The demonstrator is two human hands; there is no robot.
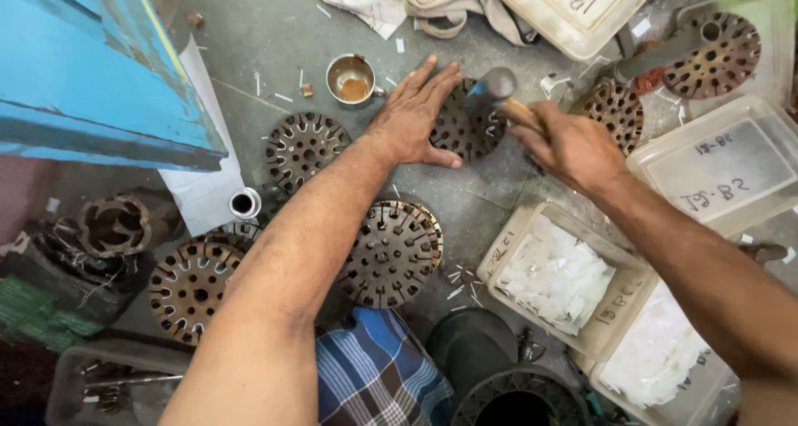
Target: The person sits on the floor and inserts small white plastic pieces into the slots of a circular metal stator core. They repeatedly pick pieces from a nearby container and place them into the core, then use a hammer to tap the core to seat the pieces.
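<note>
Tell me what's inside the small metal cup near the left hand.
The metal cup holds a brownish-orange liquid or paste at the bottom. Its depth and anything beneath that surface cannot be seen. The left hand lies beside it, not touching.

Soft, even daylight fell on the floor [465, 197]; shadows were faint. The hammer [495, 83] head was motion-blurred, glinting slightly. The cup [351, 77] rim shone. Edges bent outward from the wide lens; bottom corners were dim.
</note>
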